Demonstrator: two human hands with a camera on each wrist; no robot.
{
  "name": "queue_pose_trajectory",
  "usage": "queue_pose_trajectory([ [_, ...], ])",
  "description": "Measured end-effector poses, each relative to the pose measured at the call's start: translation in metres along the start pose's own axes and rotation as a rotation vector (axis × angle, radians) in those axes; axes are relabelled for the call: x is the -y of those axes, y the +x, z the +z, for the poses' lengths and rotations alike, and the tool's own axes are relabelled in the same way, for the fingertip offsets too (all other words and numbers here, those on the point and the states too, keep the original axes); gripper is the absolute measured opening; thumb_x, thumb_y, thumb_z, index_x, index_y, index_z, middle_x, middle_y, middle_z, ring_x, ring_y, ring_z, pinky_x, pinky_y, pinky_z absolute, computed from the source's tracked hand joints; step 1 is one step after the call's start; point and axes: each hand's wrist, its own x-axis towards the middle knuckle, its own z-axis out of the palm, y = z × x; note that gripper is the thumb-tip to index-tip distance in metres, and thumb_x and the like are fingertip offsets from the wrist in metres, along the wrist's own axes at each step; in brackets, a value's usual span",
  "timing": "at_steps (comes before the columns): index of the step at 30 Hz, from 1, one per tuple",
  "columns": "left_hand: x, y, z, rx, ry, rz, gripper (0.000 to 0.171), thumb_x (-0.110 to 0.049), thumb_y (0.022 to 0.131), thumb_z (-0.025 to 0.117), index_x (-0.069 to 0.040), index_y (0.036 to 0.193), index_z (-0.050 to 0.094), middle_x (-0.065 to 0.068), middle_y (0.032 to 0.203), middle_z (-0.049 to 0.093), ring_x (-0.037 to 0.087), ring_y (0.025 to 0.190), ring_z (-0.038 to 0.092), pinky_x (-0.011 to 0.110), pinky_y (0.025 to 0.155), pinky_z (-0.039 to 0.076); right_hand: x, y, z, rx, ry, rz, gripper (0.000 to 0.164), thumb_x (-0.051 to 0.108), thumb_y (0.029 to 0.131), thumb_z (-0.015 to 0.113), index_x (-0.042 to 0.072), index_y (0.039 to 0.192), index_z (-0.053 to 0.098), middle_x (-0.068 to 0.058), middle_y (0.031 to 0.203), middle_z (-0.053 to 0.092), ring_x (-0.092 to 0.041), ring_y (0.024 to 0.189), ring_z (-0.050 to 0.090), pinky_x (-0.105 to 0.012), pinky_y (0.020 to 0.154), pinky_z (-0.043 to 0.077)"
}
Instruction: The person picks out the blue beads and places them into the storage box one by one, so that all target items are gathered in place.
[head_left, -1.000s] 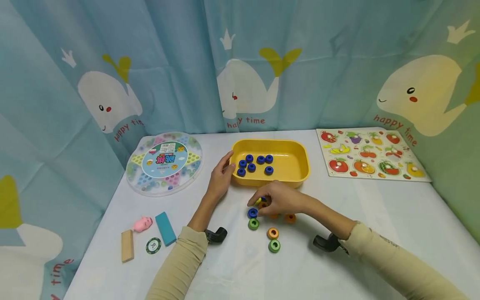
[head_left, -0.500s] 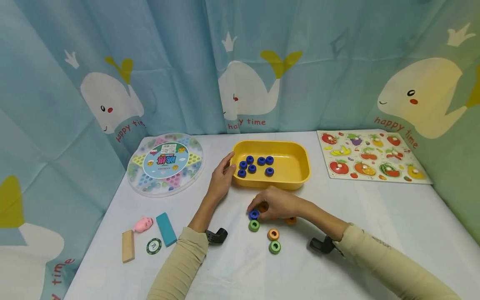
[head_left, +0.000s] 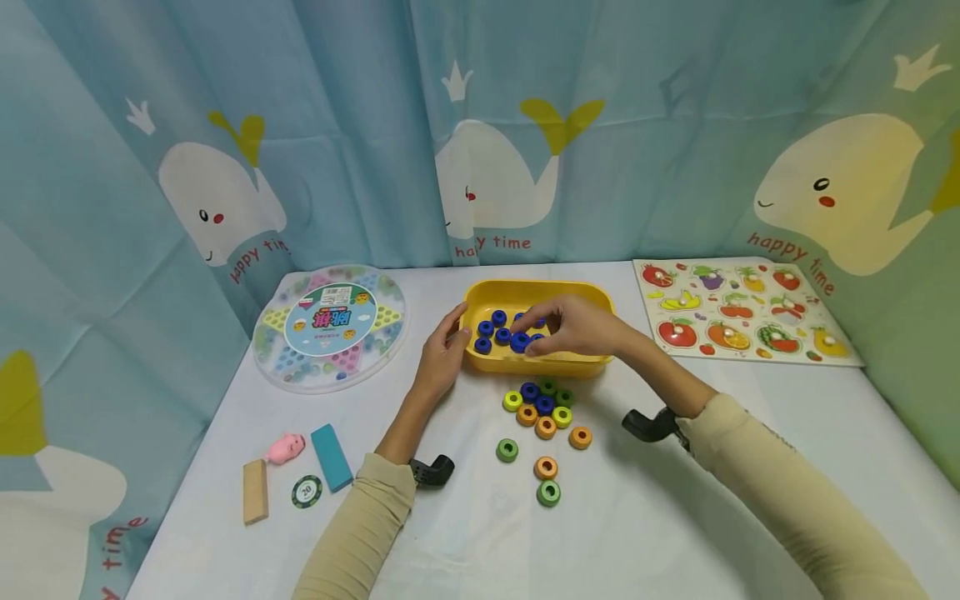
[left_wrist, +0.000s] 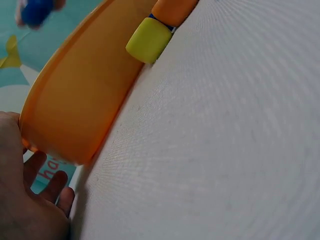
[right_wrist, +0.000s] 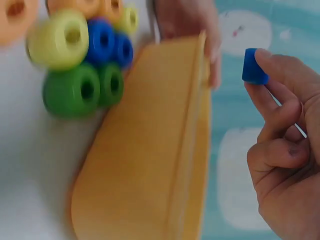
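My right hand (head_left: 581, 326) pinches a blue bead (head_left: 519, 342) between thumb and fingertips, above the yellow tray (head_left: 592, 364). In the right wrist view this blue bead (right_wrist: 254, 66) is held clear of the tray's rim. Several blue beads (head_left: 486, 328) lie inside the tray, toward its left side; the right hand partly hides some. My left hand (head_left: 441, 354) rests against the tray's left end, its thumb at the rim and its other fingers loosely extended, as the left wrist view shows. Just in front of the tray sits a cluster of yellow, orange, green and blue beads (head_left: 545, 427).
Looser green beads (head_left: 507, 450) and orange beads lie nearer. On the left are a round game board (head_left: 330, 325), a pink pig figure (head_left: 286, 448), a teal block (head_left: 332, 457), a wooden block (head_left: 255, 492) and a chip (head_left: 307, 492). A fruit puzzle board (head_left: 742, 312) lies back right.
My right hand took the blue bead beside the green one on the table and carried it up and away over the tray. The left hand has stayed at the tray's left end.
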Motion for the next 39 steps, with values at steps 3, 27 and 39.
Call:
queue_pose_trajectory([
  [3,0.001,-0.001,0.000,-0.005,0.006,-0.006,0.043,-0.023,0.098,0.044,-0.028,0.141,0.040,-0.017,0.142,0.036,0.007,0.127,0.036,0.030,0.103,0.034,-0.017,0.016,-0.005,-0.020,-0.021,0.056,0.029,0.034,0.076,0.076,0.026,0.104,0.072,0.009,0.094,0.067,-0.019,0.068,0.050,-0.029,0.056,0.040],
  [27,0.000,0.000,0.001,0.007,-0.012,0.010,0.044,-0.022,0.099,0.044,-0.025,0.142,0.039,-0.017,0.141,0.036,0.007,0.128,0.036,0.029,0.103,0.034,-0.071,0.049,0.020,0.006,-0.044,0.122,0.026,0.019,0.072,0.080,0.014,0.097,0.074,0.003,0.097,0.068,-0.015,0.087,0.058,-0.031,0.079,0.050],
  [39,-0.028,-0.010,-0.005,0.022,-0.021,0.024,0.045,-0.016,0.098,0.044,-0.009,0.142,0.038,0.004,0.145,0.036,0.024,0.130,0.036,0.036,0.104,0.034,-0.060,0.042,0.010,-0.003,-0.002,0.141,0.033,0.021,0.076,0.077,0.010,0.106,0.071,-0.002,0.104,0.067,-0.023,0.100,0.057,-0.038,0.088,0.045],
])
